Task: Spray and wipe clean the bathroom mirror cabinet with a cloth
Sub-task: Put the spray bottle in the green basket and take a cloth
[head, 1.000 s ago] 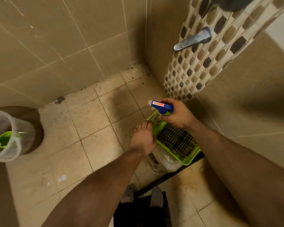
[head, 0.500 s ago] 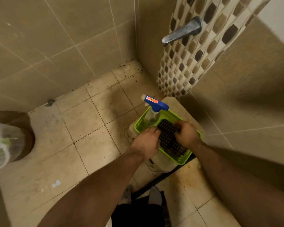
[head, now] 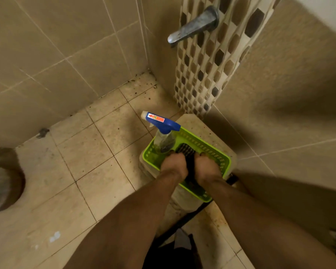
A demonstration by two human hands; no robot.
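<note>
A green plastic basket (head: 224, 159) sits on a low pale stool on the bathroom floor. A clear spray bottle with a blue trigger head (head: 164, 129) stands upright in the basket's far left corner, and no hand touches it. A dark checked cloth (head: 186, 150) lies in the basket. My left hand (head: 174, 165) and my right hand (head: 207, 165) are side by side inside the basket, both with fingers curled down onto the cloth, which bunches between them. The mirror cabinet is out of view.
A metal tap (head: 194, 26) sticks out of the mosaic-tiled column above the pale stool (head: 194, 125). A clear jug (head: 0, 187) stands at the left edge. Tiled walls close in on the far side and on the right. A dark hose (head: 182, 222) runs under the stool.
My right hand let go of the spray bottle, which now stands in the basket. Both hands moved down onto the cloth and came together over it.
</note>
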